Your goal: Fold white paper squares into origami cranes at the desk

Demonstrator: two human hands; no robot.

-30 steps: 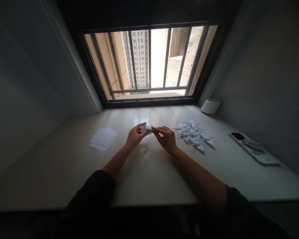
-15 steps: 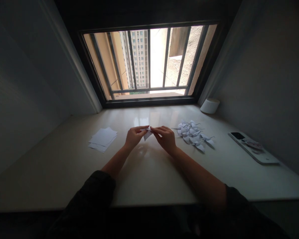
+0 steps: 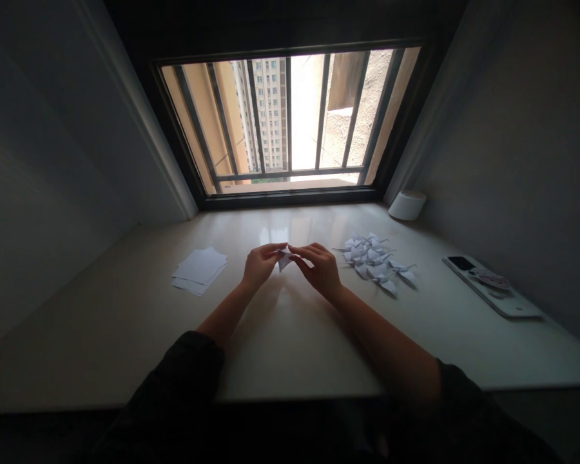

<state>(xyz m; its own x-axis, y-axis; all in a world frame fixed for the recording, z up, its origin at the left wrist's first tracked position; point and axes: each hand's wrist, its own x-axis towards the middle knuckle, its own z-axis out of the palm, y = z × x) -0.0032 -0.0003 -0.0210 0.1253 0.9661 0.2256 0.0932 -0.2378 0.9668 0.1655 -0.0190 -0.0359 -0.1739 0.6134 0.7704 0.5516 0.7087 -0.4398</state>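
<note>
Paper (image 3: pixel 283 261), white and folded, sits above the pale countertop (image 3: pixel 294 348), clamped between thumb and fingers of the left hand (image 3: pixel 261 265), while the right hand (image 3: pixel 321 267) pinches its opposite edge, thumb and fingertips drawn close together.

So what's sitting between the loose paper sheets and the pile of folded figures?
In the head view, from sheets to pile, there's the left hand, a small folded paper that both hands hold, and the right hand.
</note>
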